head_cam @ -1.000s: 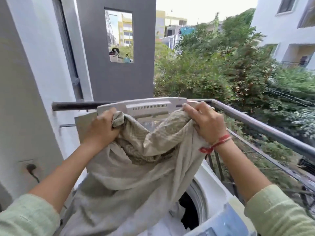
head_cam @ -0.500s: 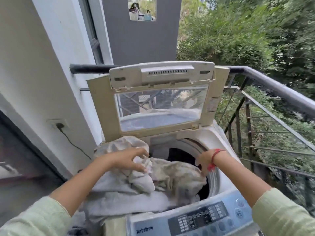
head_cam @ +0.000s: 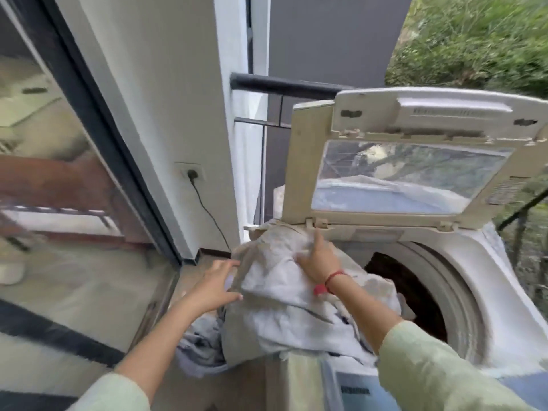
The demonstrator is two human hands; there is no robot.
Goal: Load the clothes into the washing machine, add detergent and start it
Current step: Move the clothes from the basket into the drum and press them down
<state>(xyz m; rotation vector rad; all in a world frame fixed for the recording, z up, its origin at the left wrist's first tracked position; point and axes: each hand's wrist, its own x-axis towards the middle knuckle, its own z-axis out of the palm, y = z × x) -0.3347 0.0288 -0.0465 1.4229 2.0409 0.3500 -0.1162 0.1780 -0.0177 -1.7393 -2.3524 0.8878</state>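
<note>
A white top-loading washing machine (head_cam: 486,277) stands at the right with its lid (head_cam: 415,155) raised and its dark drum opening (head_cam: 406,292) showing. A large pale grey-beige cloth (head_cam: 284,310) is heaped over the machine's left rim and hangs down its left side. My right hand (head_cam: 318,259) rests on top of the heap, one finger pointing up toward the lid hinge. My left hand (head_cam: 219,284) touches the cloth's left edge with fingers spread. Part of the control panel (head_cam: 355,391) shows at the bottom edge.
A glass sliding door (head_cam: 74,203) fills the left. A wall socket (head_cam: 191,172) with a black cord is on the white wall. A dark balcony railing (head_cam: 284,84) runs behind the machine, with green bushes beyond it. More grey clothes (head_cam: 201,345) hang below the heap.
The cloth went from being held up high to lying on the machine's rim. My right hand crossed from the drum's right side onto the heap. The view swung left.
</note>
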